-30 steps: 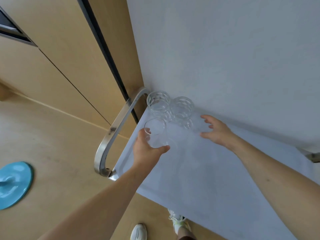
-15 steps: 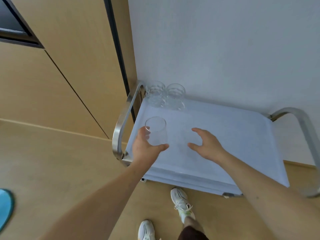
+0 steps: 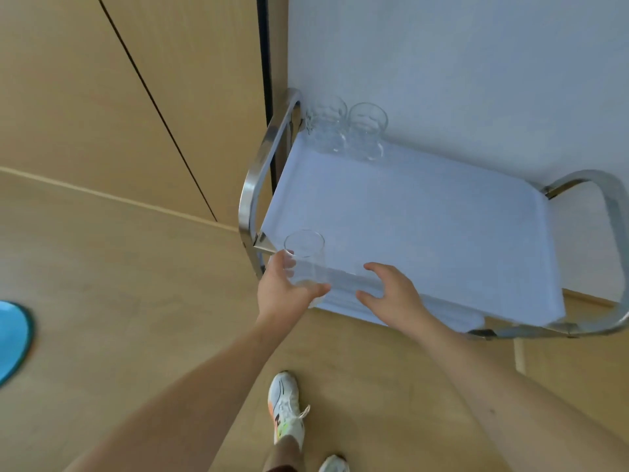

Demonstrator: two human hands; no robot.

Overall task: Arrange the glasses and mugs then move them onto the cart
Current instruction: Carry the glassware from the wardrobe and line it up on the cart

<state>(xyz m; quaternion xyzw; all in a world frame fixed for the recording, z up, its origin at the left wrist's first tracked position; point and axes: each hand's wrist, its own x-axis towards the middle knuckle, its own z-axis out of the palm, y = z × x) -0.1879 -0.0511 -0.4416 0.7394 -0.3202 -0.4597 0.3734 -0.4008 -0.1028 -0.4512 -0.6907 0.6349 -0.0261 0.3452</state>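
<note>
**Plain glass held at the cart's near left corner**

I see my left hand (image 3: 284, 294) wrapped around a smooth, clear, straight-sided glass tumbler (image 3: 305, 264), thumb curled across its near side and fingers showing through its far wall. The tumbler sits above the hand's palm, over the near left corner of the white-topped steel cart (image 3: 425, 233), just inside the cart's left tube handle (image 3: 253, 185). I cannot tell whether its base rests on the cart top or hangs just off it, because the hand and the clear wall blur that edge.

My right hand (image 3: 391, 296) is beside the tumbler, apart from it, fingers spread and loosely bent, gripping nothing, over the cart's near edge.

Two clear, faceted glass tumblers (image 3: 347, 131) stand at the cart's far left corner against the white wall, just beside each other; whether they touch is hard to make out.

The cart's right handle is cut off by the frame edge. A blue round object (image 3: 13, 338) on the floor, well left of the cart, is also cut off.

The held tumbler stands nearly upright, mouth up, its long axis leaning slightly toward the cart's far side.
</note>
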